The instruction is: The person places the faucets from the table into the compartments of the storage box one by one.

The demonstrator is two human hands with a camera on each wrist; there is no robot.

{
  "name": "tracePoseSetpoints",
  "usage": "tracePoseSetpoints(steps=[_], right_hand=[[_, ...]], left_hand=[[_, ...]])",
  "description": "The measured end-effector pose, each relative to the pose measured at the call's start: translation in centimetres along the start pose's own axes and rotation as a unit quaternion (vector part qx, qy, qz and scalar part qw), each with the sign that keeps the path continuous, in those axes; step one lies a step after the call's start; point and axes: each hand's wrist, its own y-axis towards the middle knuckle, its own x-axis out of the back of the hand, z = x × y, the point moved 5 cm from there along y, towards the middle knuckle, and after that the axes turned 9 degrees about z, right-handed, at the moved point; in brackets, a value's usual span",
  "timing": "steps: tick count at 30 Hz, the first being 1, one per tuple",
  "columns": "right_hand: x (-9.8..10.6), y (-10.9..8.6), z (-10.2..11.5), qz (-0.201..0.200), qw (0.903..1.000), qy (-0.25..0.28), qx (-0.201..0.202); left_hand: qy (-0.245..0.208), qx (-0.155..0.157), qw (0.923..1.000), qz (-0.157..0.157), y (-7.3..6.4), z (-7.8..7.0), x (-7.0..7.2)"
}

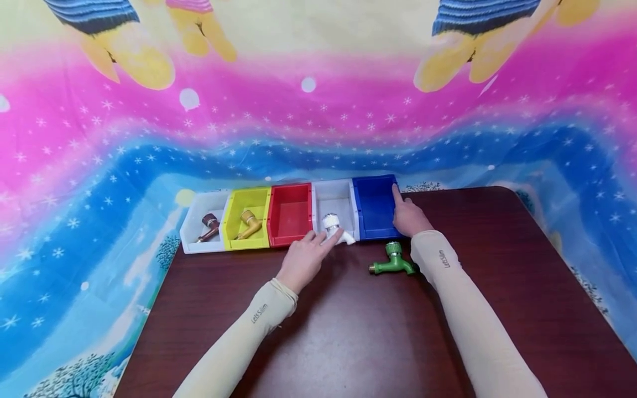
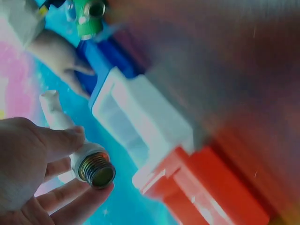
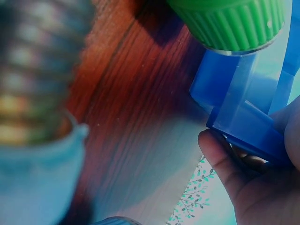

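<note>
My left hand [image 1: 303,260] pinches a white tap [image 2: 61,117] between thumb and fingers, its threaded end bare. In the head view the tap is at the front of the right-hand white bin [image 1: 334,193], partly hidden by the fingers. At the right end of the row, my right hand [image 1: 410,215] grips the side wall of the blue bin [image 1: 376,207]. In the right wrist view its fingers [image 3: 222,161] are on both sides of that wall. A green tap [image 1: 393,265] lies on the table in front of the blue bin.
The bins form one row along the back of the dark wooden table [image 1: 338,331]. A brown tap [image 1: 210,225] lies in the left white bin [image 1: 199,210], and a golden tap [image 1: 251,224] in the yellow bin [image 1: 244,200]. Between them and the right white bin stands a red bin [image 1: 291,215].
</note>
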Motion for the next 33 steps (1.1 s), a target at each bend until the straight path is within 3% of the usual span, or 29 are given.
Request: tracePoseSetpoints(steps=[7,14,24,33], right_hand=[[-0.4,-0.2,0.1,0.004,1.0,-0.005,0.005],[-0.4,-0.1,-0.1,0.003,1.0,-0.006,0.007],[-0.1,0.0,-0.1,0.001,1.0,0.001,0.005],[0.1,0.0,0.0,-0.007,0.9998,-0.017,0.004]], left_hand=[[0.0,0.069,0.9976,-0.004,0.3,3.0,1.2],[-0.002,0.119,0.9929,-0.004,0.5,6.1,0.8],[-0.022,0.17,0.9845,0.035,0.6,9.0,-1.0],[-0.039,0.183,0.9822,0.015,0.7,10.5,-1.6]])
